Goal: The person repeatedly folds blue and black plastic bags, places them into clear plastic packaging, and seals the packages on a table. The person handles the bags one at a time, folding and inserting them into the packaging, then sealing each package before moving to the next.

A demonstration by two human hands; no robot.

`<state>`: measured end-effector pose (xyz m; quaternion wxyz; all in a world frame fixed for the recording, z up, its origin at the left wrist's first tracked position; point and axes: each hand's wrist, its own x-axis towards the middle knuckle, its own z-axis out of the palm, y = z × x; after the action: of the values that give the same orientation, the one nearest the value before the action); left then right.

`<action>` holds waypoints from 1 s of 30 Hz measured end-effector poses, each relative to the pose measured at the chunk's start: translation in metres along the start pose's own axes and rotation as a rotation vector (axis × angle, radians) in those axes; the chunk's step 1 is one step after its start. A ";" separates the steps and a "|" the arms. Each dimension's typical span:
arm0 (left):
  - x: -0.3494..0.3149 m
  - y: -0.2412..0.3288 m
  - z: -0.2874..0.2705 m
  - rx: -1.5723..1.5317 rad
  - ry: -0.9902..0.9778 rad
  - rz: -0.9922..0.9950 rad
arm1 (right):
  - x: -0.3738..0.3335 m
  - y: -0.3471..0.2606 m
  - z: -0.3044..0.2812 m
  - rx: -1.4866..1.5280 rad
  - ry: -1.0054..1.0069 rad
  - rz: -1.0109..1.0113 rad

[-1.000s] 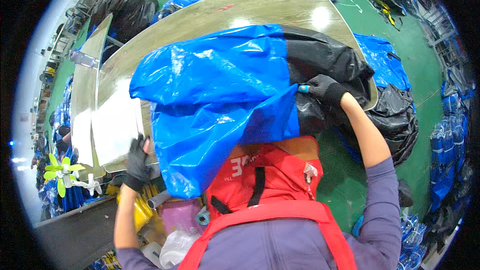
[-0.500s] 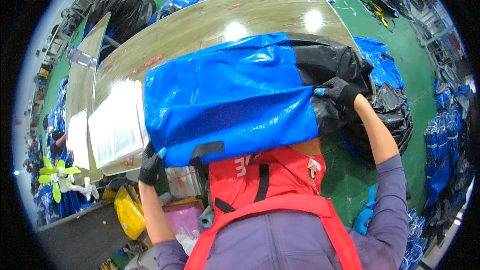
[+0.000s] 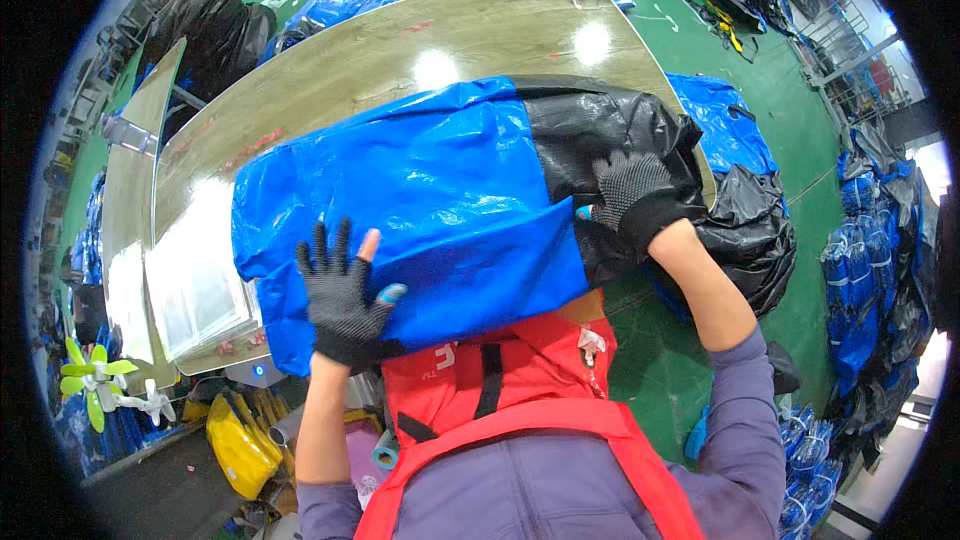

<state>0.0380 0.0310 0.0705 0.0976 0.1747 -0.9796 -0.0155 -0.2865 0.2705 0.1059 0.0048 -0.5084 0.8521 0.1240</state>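
A large blue and black bag [image 3: 400, 180], shiny like coated tarpaulin, lies across the table's near edge, its blue part to the left and its black part to the right. My left hand [image 3: 345, 295], in a black dotted glove with one bare finger and a light-blue thumb tip, rests flat on the blue part with its fingers spread. On the black part, close to the seam, lies my right hand [image 3: 637, 195] in a matching glove, its fingers stretched out and its thumb near the blue edge. A fold runs along the lower blue panel.
The wood-patterned table [image 3: 330, 65] carries a stack of clear plastic sleeves [image 3: 205, 290] at its left. A green toy-like fan [image 3: 95, 370] stands at the left edge. Blue and black bags [image 3: 745, 200] lie beyond the table's right end. Yellow bags [image 3: 243, 445] sit below left.
My left hand has let go of the bag's lower left corner and now lies flat on the blue part. My right hand has released its pinch at the seam and opened onto the black part.
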 end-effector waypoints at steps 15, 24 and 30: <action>0.046 0.012 -0.026 -0.141 -0.280 -0.156 | 0.086 0.067 0.073 -0.015 0.072 -0.066; 0.157 0.102 0.087 -0.110 0.005 0.440 | -0.018 0.021 -0.025 0.446 0.498 -0.400; 0.141 0.083 0.066 -0.147 0.007 0.613 | -0.094 -0.017 0.026 0.426 0.541 -0.240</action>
<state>-0.1329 0.0600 0.0369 0.1136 -0.1360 -0.9826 -0.0556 -0.2295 0.3495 0.0898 -0.1004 -0.6068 0.7635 -0.1969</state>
